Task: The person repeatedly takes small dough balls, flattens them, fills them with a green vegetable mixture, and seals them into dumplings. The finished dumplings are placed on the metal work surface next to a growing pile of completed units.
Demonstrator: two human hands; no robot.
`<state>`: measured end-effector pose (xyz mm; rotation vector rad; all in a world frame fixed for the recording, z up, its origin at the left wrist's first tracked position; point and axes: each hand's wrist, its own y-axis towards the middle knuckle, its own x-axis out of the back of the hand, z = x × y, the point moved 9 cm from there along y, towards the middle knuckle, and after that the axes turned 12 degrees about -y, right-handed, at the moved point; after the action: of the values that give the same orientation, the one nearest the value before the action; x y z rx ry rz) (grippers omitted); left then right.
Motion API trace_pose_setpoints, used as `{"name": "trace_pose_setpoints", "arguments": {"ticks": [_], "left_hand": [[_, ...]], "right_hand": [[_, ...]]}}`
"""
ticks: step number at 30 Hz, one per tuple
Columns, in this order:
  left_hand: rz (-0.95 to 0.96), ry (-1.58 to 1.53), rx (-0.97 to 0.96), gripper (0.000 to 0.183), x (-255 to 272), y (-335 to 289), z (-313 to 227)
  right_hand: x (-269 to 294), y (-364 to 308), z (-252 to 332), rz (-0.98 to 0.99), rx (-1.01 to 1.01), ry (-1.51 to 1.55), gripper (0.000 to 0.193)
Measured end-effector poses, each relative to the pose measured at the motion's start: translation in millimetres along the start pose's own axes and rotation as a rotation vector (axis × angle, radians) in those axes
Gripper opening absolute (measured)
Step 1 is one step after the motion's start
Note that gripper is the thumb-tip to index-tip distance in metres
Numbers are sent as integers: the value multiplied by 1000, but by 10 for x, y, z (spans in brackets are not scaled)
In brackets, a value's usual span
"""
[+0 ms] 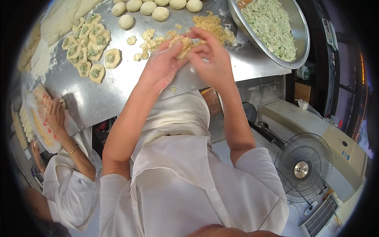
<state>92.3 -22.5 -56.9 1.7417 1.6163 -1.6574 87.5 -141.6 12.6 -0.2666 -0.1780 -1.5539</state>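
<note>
Over the steel table, my left hand (162, 65) is closed round a piece of dough (184, 48) with yellowish crumbly filling on it. The curled fingers of my right hand (213, 59) grip the dough's right side, the thumb partly hidden. Just beyond lies a heap of yellow-brown crumbly filling (211, 27). Small flattened dough bits (147, 44) are scattered left of my left hand. Farther off, several smooth round dough balls (147, 8) stand in rows. At the left, dough rounds topped with green filling (85, 45) lie overlapped in a cluster.
A large steel bowl (304, 43) of shredded green-white filling (270, 27) stands at the right. Big dough slabs (63, 17) lie at the far left. At lower left a co-worker's hand (57, 118) touches a plastic bag (43, 122). A fan (303, 168) stands right of the table.
</note>
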Motion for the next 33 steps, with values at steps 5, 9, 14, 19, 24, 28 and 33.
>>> {"name": "trace_pose_setpoints", "arguments": {"ticks": [5,9,14,19,24,28,33], "left_hand": [[87,-146,1,39,47,-163,-266],[132,-183,-80,41,206,-248,-531],[67,-169,-94,47,259,-379,-519],[102,-242,-21,41,307,-376,-356],[58,-206,-43,39,275,-351,-211],[26,-176,-121,37,270,-342,-160],[45,-11,-178,37,170,-398,-159]], "right_hand": [[198,-257,-235,115,-67,-361,40],[-325,-603,-163,251,210,-624,25],[-562,-634,-199,201,306,-681,16],[-208,-381,-376,6,-178,-179,15],[-319,-217,161,-91,129,-257,21],[-444,-215,221,-162,271,-373,19],[-481,-185,138,-171,223,-311,26]]}}
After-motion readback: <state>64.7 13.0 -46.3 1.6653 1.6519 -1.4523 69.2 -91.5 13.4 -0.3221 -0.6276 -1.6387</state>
